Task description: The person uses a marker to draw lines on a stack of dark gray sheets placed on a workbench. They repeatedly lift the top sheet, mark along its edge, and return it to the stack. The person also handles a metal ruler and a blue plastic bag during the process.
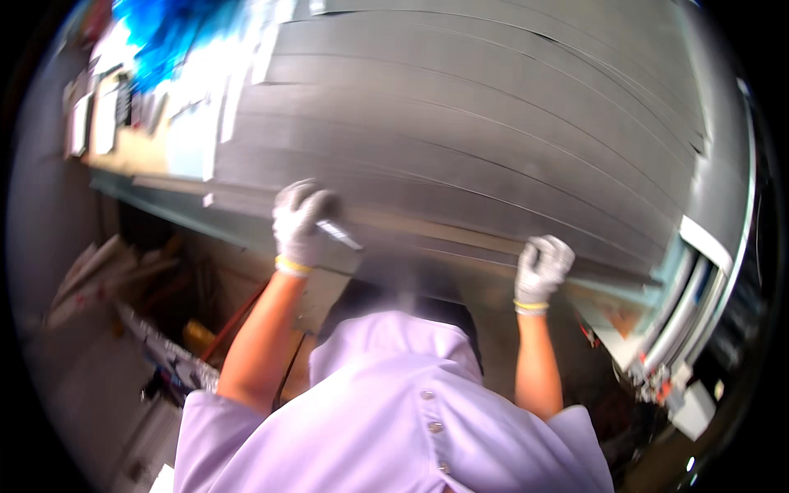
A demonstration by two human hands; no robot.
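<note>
Grey sheets [493, 123]: left hand [297, 222] grips a blade [339, 234]; right hand [541, 267] clasps their edge.

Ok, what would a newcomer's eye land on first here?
The broad stack of grey sheets filling the upper frame. At its near edge, two white-gloved hands: the left hand holding a thin pen-like tool, the right hand curled on the edge. Bright blue material sits upper left.

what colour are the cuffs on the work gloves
Yellow. Both the left hand and right hand wear pale grey-white gloves with yellow cuff bands, seen in the head view.
</note>
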